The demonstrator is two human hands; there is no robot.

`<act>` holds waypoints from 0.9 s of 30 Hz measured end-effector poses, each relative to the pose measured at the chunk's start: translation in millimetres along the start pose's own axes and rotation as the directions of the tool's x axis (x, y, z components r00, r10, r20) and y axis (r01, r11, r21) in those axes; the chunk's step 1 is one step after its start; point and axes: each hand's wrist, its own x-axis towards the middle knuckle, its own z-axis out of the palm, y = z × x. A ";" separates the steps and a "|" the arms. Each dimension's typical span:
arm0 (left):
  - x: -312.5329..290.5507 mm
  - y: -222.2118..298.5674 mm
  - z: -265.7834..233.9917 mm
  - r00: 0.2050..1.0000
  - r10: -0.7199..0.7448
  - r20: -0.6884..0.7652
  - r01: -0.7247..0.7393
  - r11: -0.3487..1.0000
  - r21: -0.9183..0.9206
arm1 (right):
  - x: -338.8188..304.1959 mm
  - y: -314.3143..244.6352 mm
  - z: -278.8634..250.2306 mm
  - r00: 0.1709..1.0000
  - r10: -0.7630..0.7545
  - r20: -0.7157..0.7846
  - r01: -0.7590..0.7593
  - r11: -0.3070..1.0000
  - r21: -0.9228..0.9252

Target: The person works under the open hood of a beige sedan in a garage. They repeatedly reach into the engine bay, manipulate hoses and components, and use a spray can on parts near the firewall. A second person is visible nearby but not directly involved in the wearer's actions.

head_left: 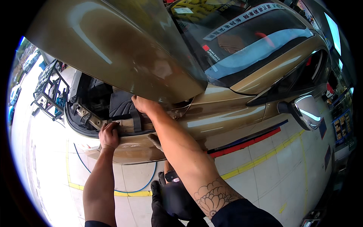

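I cannot tell whether the left hand [109,135] on the fender edge [127,137], or the right hand [141,104] with the black ribbed cover [121,106] beside it, grips; the raised hood [124,56] above could drop if poorly propped.

Below you, a blue hose [155,171] curved over the pale tiled floor [264,189], which bore yellow lines [261,161]. On your left stood a black metal rack [51,89], with a blue bin [42,65] and parked cars [30,62] beyond; a red strip [245,142] showed on your right.
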 end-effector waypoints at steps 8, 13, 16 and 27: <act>4.0 -12.5 -9.3 1.000 -0.008 -0.018 0.009 1.000 0.016 | -14.8 -10.4 -36.8 0.961 -0.039 0.273 0.041 0.999 -0.001; 24.9 9.6 2.6 0.999 0.040 -0.016 -0.040 0.999 -0.020 | 33.5 20.0 -22.6 0.961 -0.054 -0.272 0.093 0.987 0.133; 3.2 5.5 -3.8 1.000 0.006 -0.007 -0.006 1.000 -0.012 | 36.7 3.4 -5.3 0.960 0.025 -0.279 0.033 0.979 0.201; 5.0 -11.4 3.1 1.000 -0.012 0.009 0.012 1.000 0.015 | -10.3 4.7 7.5 0.957 0.048 0.286 -0.014 0.993 -0.119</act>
